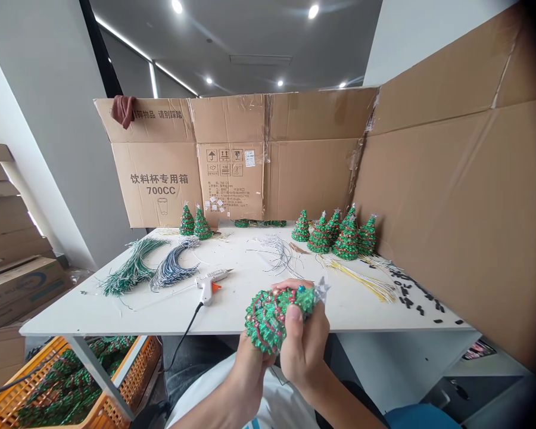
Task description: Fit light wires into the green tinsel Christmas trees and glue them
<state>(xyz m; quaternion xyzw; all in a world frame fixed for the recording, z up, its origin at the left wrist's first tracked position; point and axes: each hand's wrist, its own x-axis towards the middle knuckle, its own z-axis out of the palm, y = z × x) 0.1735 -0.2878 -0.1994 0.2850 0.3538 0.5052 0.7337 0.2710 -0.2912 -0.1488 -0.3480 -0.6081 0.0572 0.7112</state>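
Note:
A small green beaded Christmas tree (268, 319) with red garland and a silvery star lies tilted on its side above the table's front edge, its tip toward the right. My right hand (306, 339) is wrapped round its upper part, the thumb pressed on the green beads. Under the wide base is my left hand (250, 363), holding it from below; most of its fingers are hidden behind the tree. A white glue gun (208, 287) with an orange trigger rests on the white table (236, 316) to the left of the tree.
Bundles of green wires (131, 268) and blue wires (174, 265) lie at the left. Several finished trees (346, 238) stand at the back right, near yellow wires (366, 280) and small black pieces (406, 292). Cardboard walls (312, 173) enclose the back and right. An orange crate (138, 381) stands below left.

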